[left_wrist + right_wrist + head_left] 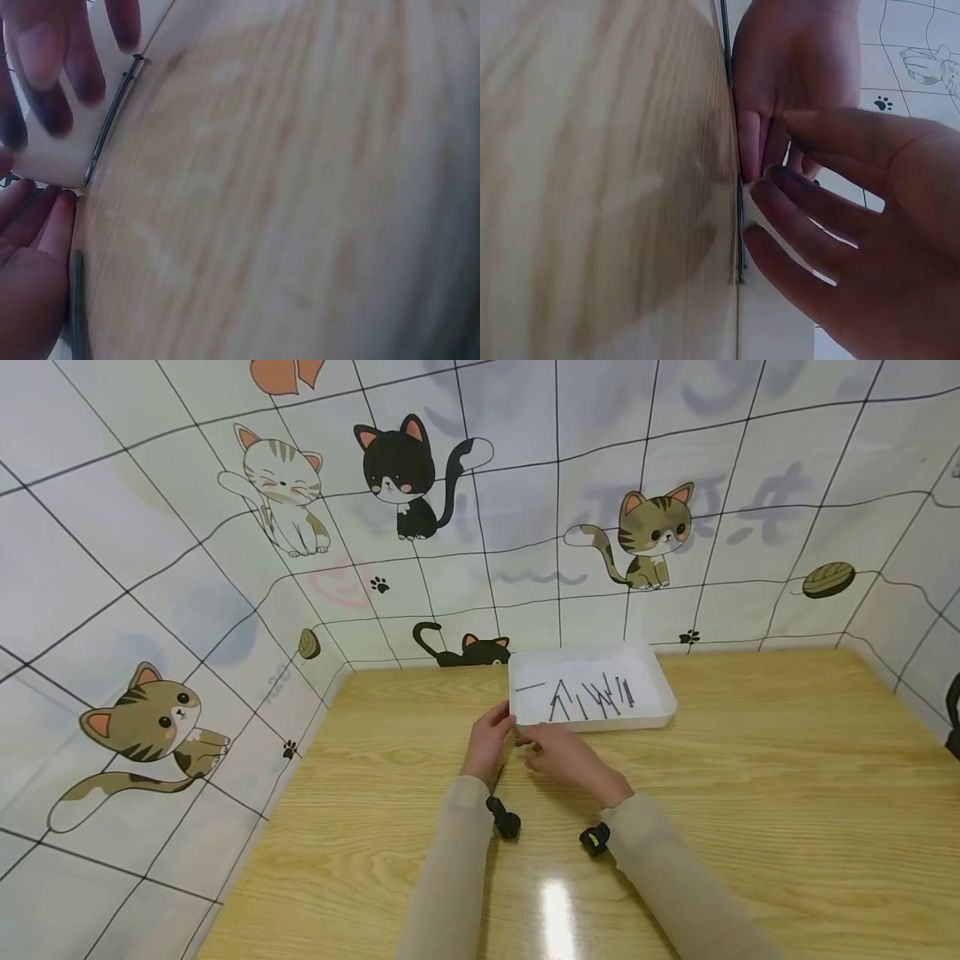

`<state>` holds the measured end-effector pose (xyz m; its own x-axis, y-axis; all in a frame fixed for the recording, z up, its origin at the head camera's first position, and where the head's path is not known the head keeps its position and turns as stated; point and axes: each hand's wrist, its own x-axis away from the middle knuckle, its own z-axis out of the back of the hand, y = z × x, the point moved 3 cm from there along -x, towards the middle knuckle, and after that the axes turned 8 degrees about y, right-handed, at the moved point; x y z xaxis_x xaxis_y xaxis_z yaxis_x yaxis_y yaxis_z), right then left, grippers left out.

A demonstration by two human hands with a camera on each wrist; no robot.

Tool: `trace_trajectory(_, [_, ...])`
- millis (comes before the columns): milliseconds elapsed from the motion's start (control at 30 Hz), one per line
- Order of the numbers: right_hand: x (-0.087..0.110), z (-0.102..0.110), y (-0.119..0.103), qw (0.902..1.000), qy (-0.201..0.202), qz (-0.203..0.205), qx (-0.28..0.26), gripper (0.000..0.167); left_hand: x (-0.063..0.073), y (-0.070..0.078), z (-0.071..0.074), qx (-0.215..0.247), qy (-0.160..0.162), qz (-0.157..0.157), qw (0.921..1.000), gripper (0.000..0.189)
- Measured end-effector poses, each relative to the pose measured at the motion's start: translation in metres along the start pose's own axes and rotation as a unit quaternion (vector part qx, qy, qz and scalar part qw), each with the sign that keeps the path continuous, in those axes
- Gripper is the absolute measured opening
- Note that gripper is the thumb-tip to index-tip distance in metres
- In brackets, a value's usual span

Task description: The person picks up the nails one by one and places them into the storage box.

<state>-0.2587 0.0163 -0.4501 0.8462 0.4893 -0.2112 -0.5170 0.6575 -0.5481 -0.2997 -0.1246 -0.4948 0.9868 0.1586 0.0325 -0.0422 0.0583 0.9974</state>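
Observation:
A white shallow tray (637, 722) holds several dark nails (582, 706) scattered on its bottom. My left hand (490, 742) is at the tray's front left corner, fingers extended; in the right wrist view its fingertips come down close to the tabletop. My right hand (566, 756) hovers by the tray's front wall, its fingers loosely bent and spread. Below those fingers, a pair of nails (112, 120) lies on the table along the tray. Another nail (78, 300) lies beside my left hand. Whether the right fingertips touch the nails, I cannot tell.
The wooden table (787, 793) runs back to a wall (525, 543) printed with cartoon cats and grid lines. Side walls stand at left and right. At the far right edge is a dark object (954, 718), partly cut off.

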Motion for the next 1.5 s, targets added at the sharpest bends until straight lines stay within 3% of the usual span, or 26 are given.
trace_trajectory(267, [0.003, -0.015, -0.014, 0.9936, -0.07, 0.084, -0.026, 0.037, 0.005, 0.0, -0.002, 0.02, -0.009, 0.033, 0.9992, 0.04])
trace_trajectory(400, [0.004, -0.018, -0.015, 0.9897, -0.086, 0.109, -0.036, 0.037, 0.006, 0.001, -0.002, 0.018, -0.009, 0.028, 0.9994, 0.04])
trace_trajectory(567, [0.002, -0.018, -0.016, 0.989, -0.085, 0.118, -0.028, 0.034, 0.006, 0.003, -0.002, 0.012, -0.016, 0.029, 0.9994, 0.041])
trace_trajectory(900, [-0.003, -0.022, -0.03, 0.9789, -0.075, 0.179, 0.065, 0.027, 0.002, 0.008, -0.001, -0.023, -0.021, 0.034, 0.9989, 0.041])
trace_trajectory(1067, [-0.003, -0.025, -0.035, 0.9774, -0.044, 0.19, 0.082, 0.016, -0.001, 0.005, 0.0, -0.025, -0.022, 0.028, 0.9991, 0.041])
trace_trajectory(1267, [-0.004, -0.025, -0.035, 0.9801, -0.022, 0.164, 0.11, 0.011, 0.003, 0.016, 0.001, -0.02, -0.035, 0.011, 0.9991, 0.043])
trace_trajectory(1500, [0.001, -0.022, -0.032, 0.9851, -0.058, 0.092, 0.134, 0.01, 0.016, 0.031, 0.003, -0.061, -0.038, -0.006, 0.9974, 0.045])
